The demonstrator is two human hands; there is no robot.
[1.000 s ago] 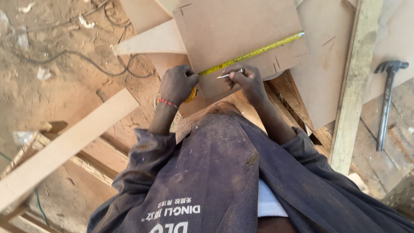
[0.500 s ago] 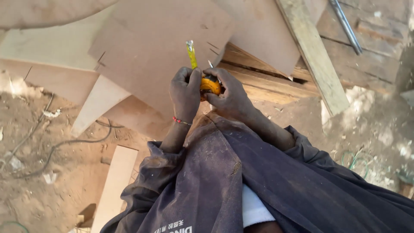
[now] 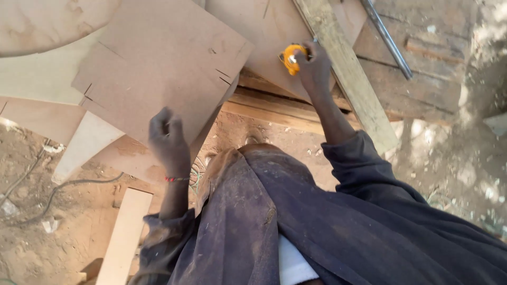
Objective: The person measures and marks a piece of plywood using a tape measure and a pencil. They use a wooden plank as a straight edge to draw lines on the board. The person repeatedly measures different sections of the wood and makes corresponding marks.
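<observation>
A big brown board [image 3: 158, 68] lay flat over stacked timber, its near edge overhanging the dirt floor [image 3: 63, 221]. A long plank [image 3: 348, 79] slanted across the pile beside it. The left hand [image 3: 168, 138] gripped the board's near edge, apparently to steady it. The right hand [image 3: 312, 66] was clenched around a yellow tape measure [image 3: 291, 57], held over a second board, clear of the work.
</observation>
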